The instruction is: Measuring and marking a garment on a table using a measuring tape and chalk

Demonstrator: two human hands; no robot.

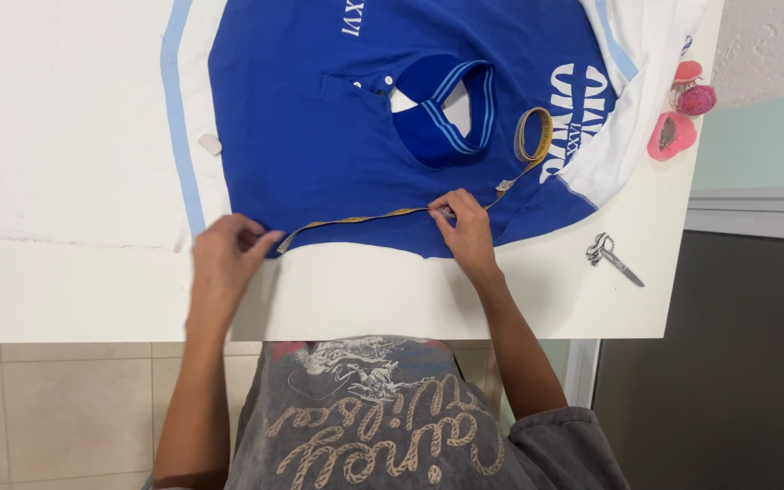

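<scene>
A blue polo shirt (319, 118) with white sleeves and white lettering lies flat on a white table (65, 281), collar toward the middle. A yellow measuring tape (365, 218) is stretched along the shirt's near edge. My left hand (229, 259) pins the tape's end at the shirt's left corner. My right hand (466, 227) pinches the tape further right against the cloth. The rest of the tape runs up to a loose coil (533, 134) on the shirt.
Small metal scissors (612, 256) lie on the table to the right of my right hand. Pink pincushion-like items (673, 136) sit at the table's right edge. A small white chalk piece (210, 143) rests left of the shirt. Tiled floor shows below the table's near edge.
</scene>
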